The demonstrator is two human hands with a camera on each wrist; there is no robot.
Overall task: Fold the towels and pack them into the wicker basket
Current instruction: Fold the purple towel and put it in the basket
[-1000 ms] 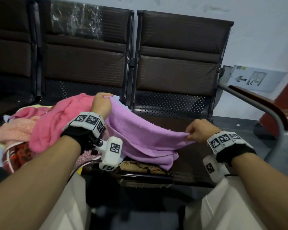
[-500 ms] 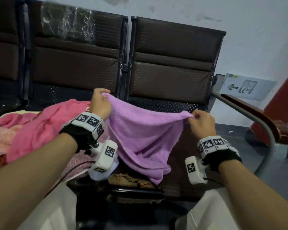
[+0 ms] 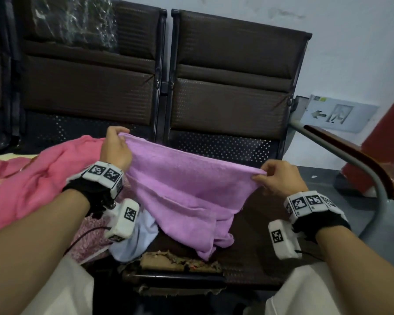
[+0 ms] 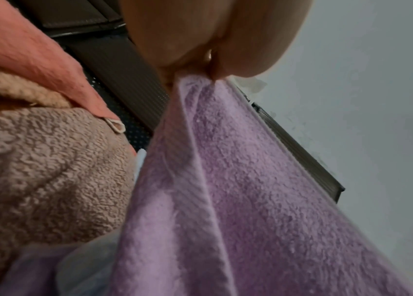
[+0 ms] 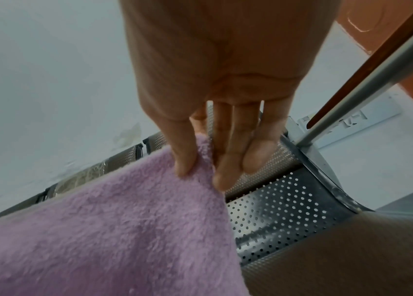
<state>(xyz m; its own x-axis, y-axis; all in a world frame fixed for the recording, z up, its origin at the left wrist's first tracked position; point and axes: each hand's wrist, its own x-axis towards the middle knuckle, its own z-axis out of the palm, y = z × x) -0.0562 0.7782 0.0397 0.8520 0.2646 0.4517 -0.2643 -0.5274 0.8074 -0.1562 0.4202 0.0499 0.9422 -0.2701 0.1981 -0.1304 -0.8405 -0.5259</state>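
Note:
A lilac towel hangs stretched between my two hands above the dark bench seat. My left hand pinches its left top corner, seen close in the left wrist view with the lilac towel falling below. My right hand pinches the right top corner between thumb and fingers, the lilac towel draping left. The towel's lower end bunches on the seat. A pile with a pink towel lies to the left. No wicker basket is in view.
A pale blue cloth and a mottled pink cloth lie under my left wrist. A beige towel shows in the left wrist view. Brown chair backs stand behind. A metal armrest curves at the right.
Both hands have lifted the lilac towel off the seat and spread it wider; my right hand moved up and to the right, pulling the top edge taut.

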